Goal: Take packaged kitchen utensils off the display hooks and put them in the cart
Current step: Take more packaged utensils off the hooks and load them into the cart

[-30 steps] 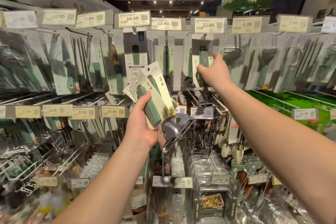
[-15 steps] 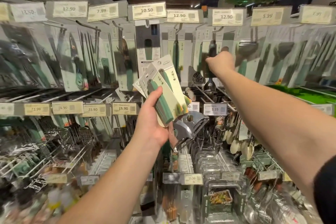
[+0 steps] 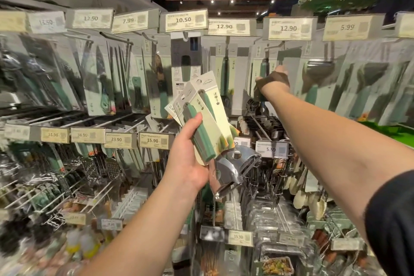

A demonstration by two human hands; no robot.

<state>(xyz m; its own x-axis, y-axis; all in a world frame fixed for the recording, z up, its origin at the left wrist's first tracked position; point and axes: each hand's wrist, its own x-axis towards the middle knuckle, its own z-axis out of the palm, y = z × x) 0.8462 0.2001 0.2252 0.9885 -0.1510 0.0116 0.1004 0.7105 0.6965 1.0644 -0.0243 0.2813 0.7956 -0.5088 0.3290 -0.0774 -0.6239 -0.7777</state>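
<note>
green-handled packaged peelers sit fanned in the left hand, gripped tight. right hand curls round a hanging packaged utensil under the 12.90 tag.

- top row of price tags, left to right: a blurred tag reading about 13.50, then 12.90, 7.99, 10.50, 12.90, 12.90, 5.99.
- middle row of price tags: 13.90, 36.90, 23.90, 15.90, 5.59.
- lower tag: 15.90.
- small print and codes on the tags, and the printing on the hanging packages, are too small or blurred to read.
</note>
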